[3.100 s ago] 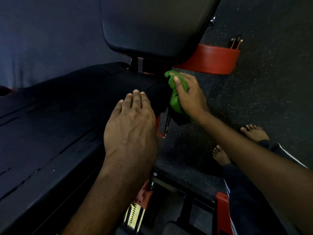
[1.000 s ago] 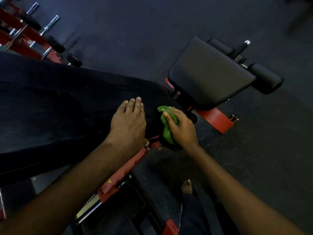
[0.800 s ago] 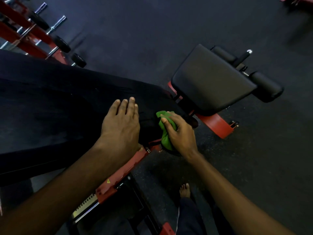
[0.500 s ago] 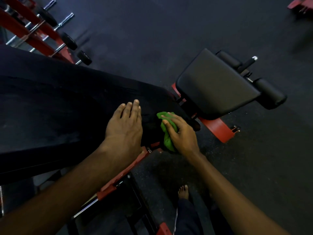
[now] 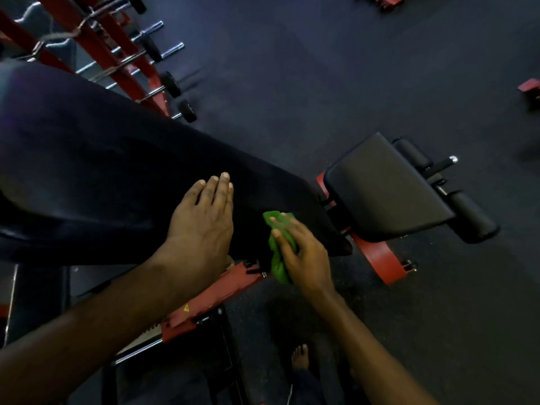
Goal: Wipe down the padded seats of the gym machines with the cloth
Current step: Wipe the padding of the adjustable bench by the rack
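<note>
Green bunched cloth (image 5: 279, 247) is pressing on the near corner of the long black padded bench (image 5: 117, 176), lower centre of the frame.
The right hand (image 5: 304, 252) is grasping it against the pad while the left hand (image 5: 201, 226), flat and released, is bracing on top; firm, overlapping strokes along the whole edge are looking wisest, with the smaller black padded seat (image 5: 382, 188) at right probably waiting its turn.

Left hand (image 5: 201, 226) on long pad (image 5: 102, 176), cloth (image 5: 279, 252) right, seat pad (image 5: 385, 188) beyond
</note>
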A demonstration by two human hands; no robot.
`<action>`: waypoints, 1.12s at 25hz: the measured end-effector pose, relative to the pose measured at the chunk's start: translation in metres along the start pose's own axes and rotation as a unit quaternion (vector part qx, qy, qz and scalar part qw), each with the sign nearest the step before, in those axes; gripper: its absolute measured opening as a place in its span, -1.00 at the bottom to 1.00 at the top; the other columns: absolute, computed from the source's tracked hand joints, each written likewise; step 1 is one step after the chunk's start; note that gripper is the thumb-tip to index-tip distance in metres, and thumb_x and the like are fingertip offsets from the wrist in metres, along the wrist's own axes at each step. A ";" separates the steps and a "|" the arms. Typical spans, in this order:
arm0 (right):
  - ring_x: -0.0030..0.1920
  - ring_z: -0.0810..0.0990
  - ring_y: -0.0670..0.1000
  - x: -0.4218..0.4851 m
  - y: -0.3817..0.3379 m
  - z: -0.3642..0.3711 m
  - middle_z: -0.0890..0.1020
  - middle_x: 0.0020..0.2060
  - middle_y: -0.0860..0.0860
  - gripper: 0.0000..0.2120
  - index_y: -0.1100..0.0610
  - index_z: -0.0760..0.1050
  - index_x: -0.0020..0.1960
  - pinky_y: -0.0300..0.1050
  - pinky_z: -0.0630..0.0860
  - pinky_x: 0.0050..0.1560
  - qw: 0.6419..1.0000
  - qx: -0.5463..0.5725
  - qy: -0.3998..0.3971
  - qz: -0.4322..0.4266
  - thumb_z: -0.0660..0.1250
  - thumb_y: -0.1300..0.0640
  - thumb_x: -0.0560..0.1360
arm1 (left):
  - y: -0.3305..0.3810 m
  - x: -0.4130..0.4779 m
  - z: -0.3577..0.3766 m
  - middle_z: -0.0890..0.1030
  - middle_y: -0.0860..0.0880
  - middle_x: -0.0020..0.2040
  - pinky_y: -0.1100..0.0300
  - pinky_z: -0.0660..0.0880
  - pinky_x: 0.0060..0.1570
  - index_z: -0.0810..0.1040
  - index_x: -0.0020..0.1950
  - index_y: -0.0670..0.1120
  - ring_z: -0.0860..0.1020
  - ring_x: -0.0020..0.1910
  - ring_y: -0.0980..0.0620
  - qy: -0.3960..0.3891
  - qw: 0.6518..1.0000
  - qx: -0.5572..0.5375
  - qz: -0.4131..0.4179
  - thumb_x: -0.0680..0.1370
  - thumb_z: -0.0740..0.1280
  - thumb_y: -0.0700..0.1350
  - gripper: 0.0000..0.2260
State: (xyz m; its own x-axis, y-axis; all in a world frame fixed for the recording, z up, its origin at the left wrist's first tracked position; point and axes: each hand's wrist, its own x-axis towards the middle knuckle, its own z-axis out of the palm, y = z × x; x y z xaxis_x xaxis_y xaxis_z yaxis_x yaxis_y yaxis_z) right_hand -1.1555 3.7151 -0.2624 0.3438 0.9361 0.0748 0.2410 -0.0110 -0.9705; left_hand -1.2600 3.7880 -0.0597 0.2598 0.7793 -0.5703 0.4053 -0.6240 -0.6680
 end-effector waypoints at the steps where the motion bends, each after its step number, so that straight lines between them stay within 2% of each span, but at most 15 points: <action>1: 0.32 0.43 -0.35 0.006 0.006 -0.004 0.57 0.30 -0.21 -0.76 -0.10 0.61 0.27 -0.10 0.44 0.38 0.999 -0.009 0.014 0.031 0.32 -0.01 0.63 | -0.003 -0.003 -0.001 -0.34 -0.32 0.56 -0.08 -0.20 0.54 -0.35 0.54 -0.34 -0.24 0.59 -0.22 0.000 1.000 0.003 -0.005 0.56 0.15 0.37 0.02; 3: 0.26 0.45 -0.34 0.010 0.000 -0.002 0.60 0.26 -0.21 -0.77 -0.08 0.64 0.23 -0.03 0.48 0.32 0.996 -0.029 0.031 0.073 0.32 -0.04 0.62 | -0.010 -0.011 -0.002 -0.32 -0.31 0.57 -0.08 -0.19 0.55 -0.33 0.54 -0.34 -0.23 0.60 -0.22 -0.003 1.000 0.005 -0.016 0.56 0.15 0.38 0.02; 7: 0.41 0.40 -0.26 -0.006 -0.058 0.012 0.54 0.37 -0.18 -0.70 -0.13 0.56 0.35 -0.28 0.37 0.40 0.999 0.001 -0.027 -0.021 0.29 -0.08 0.63 | -0.015 -0.016 0.001 -0.25 -0.31 0.59 -0.08 -0.15 0.55 -0.28 0.56 -0.34 -0.18 0.60 -0.22 -0.007 1.000 -0.006 -0.025 0.55 0.17 0.38 0.02; 9: 0.43 0.37 -0.27 -0.008 -0.061 0.009 0.51 0.40 -0.17 -0.68 -0.16 0.53 0.38 -0.34 0.34 0.39 0.998 -0.003 -0.045 -0.054 0.29 -0.08 0.64 | -0.014 -0.017 0.000 -0.22 -0.31 0.60 -0.08 -0.14 0.55 -0.27 0.57 -0.32 -0.16 0.61 -0.22 -0.005 1.000 -0.012 -0.026 0.54 0.19 0.38 0.02; 11: 0.41 0.42 -0.22 0.000 -0.043 0.003 0.53 0.37 -0.16 -0.70 -0.14 0.55 0.34 -0.20 0.40 0.41 0.999 -0.008 -0.028 -0.023 0.30 -0.07 0.63 | -0.015 -0.018 0.000 -0.19 -0.28 0.61 -0.09 -0.13 0.55 -0.25 0.59 -0.27 -0.14 0.61 -0.22 -0.001 1.000 -0.022 -0.020 0.54 0.20 0.38 0.01; 13: 0.32 0.52 -0.17 0.010 -0.030 -0.001 0.59 0.30 -0.17 -0.73 -0.11 0.61 0.27 0.00 0.49 0.33 0.998 -0.011 0.006 0.057 0.32 -0.10 0.61 | -0.017 -0.022 -0.001 -0.14 -0.25 0.62 -0.10 -0.11 0.56 -0.21 0.62 -0.18 -0.10 0.61 -0.22 0.006 1.000 -0.029 -0.004 0.54 0.17 0.39 -0.04; 15: 0.29 0.54 -0.19 0.013 -0.040 0.003 0.61 0.26 -0.21 -0.71 -0.11 0.62 0.25 0.00 0.51 0.30 0.997 -0.019 0.011 0.069 0.31 -0.15 0.60 | -0.021 -0.029 -0.001 -0.08 -0.22 0.63 -0.10 -0.06 0.56 -0.12 0.64 -0.10 -0.05 0.61 -0.21 0.015 0.999 -0.041 0.011 0.54 0.09 0.42 -0.12; 19: 0.39 0.43 -0.27 0.007 -0.076 0.010 0.57 0.30 -0.23 -0.73 -0.15 0.60 0.29 -0.20 0.42 0.36 0.999 0.001 -0.022 -0.025 0.31 -0.10 0.62 | -0.049 -0.048 -0.006 0.04 -0.19 0.63 -0.10 0.02 0.56 0.04 0.63 -0.05 0.06 0.60 -0.18 0.067 0.995 -0.063 -0.030 0.62 -0.14 0.34 -0.31; 22: 0.37 0.45 -0.28 0.008 -0.080 0.014 0.59 0.29 -0.23 -0.75 -0.14 0.61 0.27 -0.11 0.48 0.34 1.000 -0.003 0.009 -0.026 0.31 -0.08 0.62 | -0.070 -0.070 -0.003 0.10 -0.19 0.62 -0.12 0.01 0.56 0.09 0.63 -0.04 0.10 0.59 -0.19 0.112 0.990 -0.056 -0.069 0.67 -0.14 0.23 -0.41; 24: 0.35 0.46 -0.29 0.006 -0.094 0.020 0.60 0.27 -0.23 -0.77 -0.12 0.63 0.24 -0.11 0.49 0.32 0.999 -0.012 0.035 -0.021 0.32 -0.06 0.62 | -0.077 -0.086 0.000 0.08 -0.19 0.62 -0.12 -0.05 0.57 0.06 0.63 -0.06 0.07 0.60 -0.19 0.129 0.987 -0.052 -0.075 0.67 -0.15 0.20 -0.42; 26: 0.36 0.44 -0.31 0.001 -0.117 0.027 0.59 0.28 -0.22 -0.77 -0.09 0.62 0.25 -0.27 0.44 0.32 0.998 -0.006 0.032 -0.051 0.33 -0.04 0.63 | -0.084 -0.097 0.005 0.07 -0.18 0.62 -0.12 -0.08 0.57 0.03 0.63 -0.06 0.03 0.60 -0.19 0.150 0.983 -0.053 -0.089 0.66 -0.18 0.21 -0.40; 28: 0.37 0.44 -0.30 -0.001 -0.132 0.031 0.58 0.30 -0.21 -0.77 -0.05 0.62 0.26 -0.34 0.40 0.31 0.995 0.009 0.027 -0.098 0.35 0.00 0.62 | -0.092 -0.101 0.013 0.14 -0.18 0.61 -0.11 -0.04 0.57 0.11 0.62 -0.06 0.08 0.60 -0.17 0.188 0.973 -0.078 -0.104 0.64 -0.20 0.24 -0.37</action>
State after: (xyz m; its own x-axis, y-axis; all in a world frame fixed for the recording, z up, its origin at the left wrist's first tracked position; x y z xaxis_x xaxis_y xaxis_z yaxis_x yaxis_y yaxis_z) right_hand -1.2158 3.7266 -0.1411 0.3398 0.8995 0.2748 0.2925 0.1766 -0.9398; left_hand -1.3353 3.7664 0.0531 0.4483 0.8724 -0.1945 0.6045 -0.4562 -0.6530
